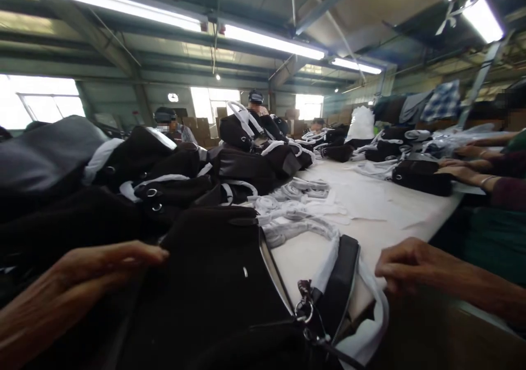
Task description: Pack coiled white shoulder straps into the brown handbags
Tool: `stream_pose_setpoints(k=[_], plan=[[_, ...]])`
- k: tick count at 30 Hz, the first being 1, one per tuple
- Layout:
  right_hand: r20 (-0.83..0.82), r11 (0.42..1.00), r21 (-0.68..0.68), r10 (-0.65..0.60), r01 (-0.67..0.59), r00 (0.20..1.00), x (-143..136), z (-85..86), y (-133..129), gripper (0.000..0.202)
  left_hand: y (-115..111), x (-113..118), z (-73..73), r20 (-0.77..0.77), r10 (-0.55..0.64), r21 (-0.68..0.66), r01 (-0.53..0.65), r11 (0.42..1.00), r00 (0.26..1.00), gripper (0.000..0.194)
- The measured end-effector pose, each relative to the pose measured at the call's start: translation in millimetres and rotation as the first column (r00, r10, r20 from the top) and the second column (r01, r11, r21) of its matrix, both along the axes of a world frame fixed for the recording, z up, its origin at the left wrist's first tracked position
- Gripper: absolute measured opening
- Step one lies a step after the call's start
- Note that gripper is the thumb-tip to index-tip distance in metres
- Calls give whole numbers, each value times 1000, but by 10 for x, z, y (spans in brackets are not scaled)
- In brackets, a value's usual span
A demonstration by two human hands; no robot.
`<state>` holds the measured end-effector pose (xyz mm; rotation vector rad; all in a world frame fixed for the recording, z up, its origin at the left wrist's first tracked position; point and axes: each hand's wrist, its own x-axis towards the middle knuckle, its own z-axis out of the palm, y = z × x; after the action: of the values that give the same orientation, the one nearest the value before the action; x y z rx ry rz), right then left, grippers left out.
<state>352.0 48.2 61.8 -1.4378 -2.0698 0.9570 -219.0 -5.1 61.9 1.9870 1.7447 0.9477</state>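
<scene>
A black handbag [205, 282] fills the lower middle, its opening turned to the right. Its handles [376, 320] are wrapped in white material, and metal rings [304, 311] hang by the opening. My left hand [94, 279] grips the bag's left edge, with the fingers along it and the lower part of the grip hidden. To the right, my right hand [415, 268] is closed with curled fingers beside the wrapped handle. Its fingertips look close to the handle, but whether anything is pinched in them I cannot make out.
Black bags [246, 164] are piled at left and centre. White-wrapped straps [287, 194] lie on the pale table [382, 194]. At right, another person's hands [464, 172] rest on a black bag [423, 178]. More people stand behind the pile.
</scene>
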Motion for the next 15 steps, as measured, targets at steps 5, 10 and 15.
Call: stream_pose_setpoints(k=[5,10,15], plan=[[-165,983,-68,160,-173,973,-756,-125,276,35,255,551,455,-286,-5,-11,2,1000,958,51],[15,848,38,529,-529,849,-1558,-188,372,24,617,1366,343,-570,-492,-135,516,846,658,23],[56,760,-128,647,-637,761,-1625,-204,300,32,809,1764,-81,-546,-705,-287,690,664,452,25]])
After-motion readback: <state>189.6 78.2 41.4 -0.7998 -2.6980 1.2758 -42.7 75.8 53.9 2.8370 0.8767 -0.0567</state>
